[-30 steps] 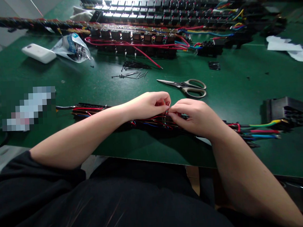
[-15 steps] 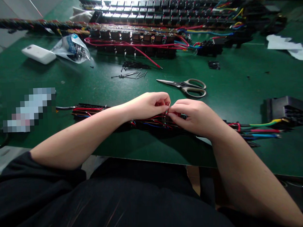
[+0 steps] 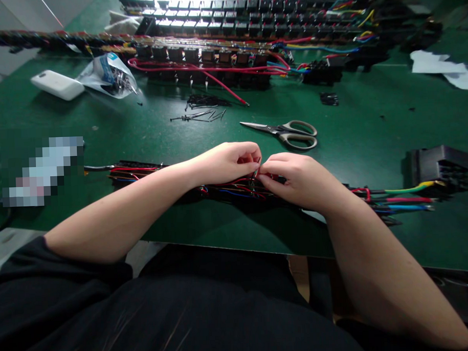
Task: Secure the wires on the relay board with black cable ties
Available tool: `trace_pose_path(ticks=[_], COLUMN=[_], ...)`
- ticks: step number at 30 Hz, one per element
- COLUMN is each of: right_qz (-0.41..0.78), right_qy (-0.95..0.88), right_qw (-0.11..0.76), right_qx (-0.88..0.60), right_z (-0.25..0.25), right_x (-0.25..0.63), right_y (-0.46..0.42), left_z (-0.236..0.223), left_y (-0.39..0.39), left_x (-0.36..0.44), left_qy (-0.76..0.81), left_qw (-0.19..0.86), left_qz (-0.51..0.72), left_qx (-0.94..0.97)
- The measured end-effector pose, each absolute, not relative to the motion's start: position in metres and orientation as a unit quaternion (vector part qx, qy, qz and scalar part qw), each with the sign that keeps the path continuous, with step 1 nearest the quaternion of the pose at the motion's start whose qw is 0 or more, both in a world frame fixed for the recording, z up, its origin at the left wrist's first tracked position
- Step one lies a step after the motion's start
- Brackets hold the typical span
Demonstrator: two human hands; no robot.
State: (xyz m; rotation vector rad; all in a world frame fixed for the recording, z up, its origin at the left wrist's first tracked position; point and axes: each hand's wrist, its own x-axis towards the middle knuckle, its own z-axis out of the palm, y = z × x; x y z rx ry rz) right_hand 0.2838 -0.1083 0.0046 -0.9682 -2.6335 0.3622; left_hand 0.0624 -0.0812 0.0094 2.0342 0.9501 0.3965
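A long black wiring assembly (image 3: 227, 192) with red, blue and brown wires lies along the near side of the table under my hands. Above its middle, my left hand (image 3: 237, 159) is closed, thumb and forefinger pinching a thin red wire (image 3: 256, 172) that rises from the bundle. My right hand (image 3: 295, 177) comes from the other side, its thumb and forefinger closed at the same wire. Fingertips of the two hands nearly touch. The wire's end is mostly hidden by the fingers. Scissors (image 3: 280, 132) with grey handles lie just beyond, blades to the left.
Thin black strips (image 3: 204, 101) and pins lie farther back. A clear bag (image 3: 110, 77) of small metal parts sits beside a white device (image 3: 57, 85). More wired black assemblies (image 3: 228, 22) fill the far side. A black connector block (image 3: 439, 166) stands right, white paper (image 3: 437, 68) beyond.
The view has shifted very slightly. Both hands stay nearly in place at the wire, and a little more of it shows between the fingertips.
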Motion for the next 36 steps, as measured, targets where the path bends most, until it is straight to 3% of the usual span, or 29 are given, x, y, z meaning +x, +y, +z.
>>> trace_pose_path(ticks=[29,36], right_qz=[0.137,0.075], right_qy=[-0.904,-0.810], right_qw=[0.141,0.165], right_qx=[-0.381,-0.557], right_z=[0.007,0.011], right_x=[0.283,0.298], right_y=[-0.110,-0.098], left_z=[0.010,0.010], left_y=[-0.085,-0.085], left_x=[0.062,0.062], left_qy=[0.368,0.354], left_qw=[0.384,0.389], left_qz=[0.205,0.210], left_qx=[0.822,0.824])
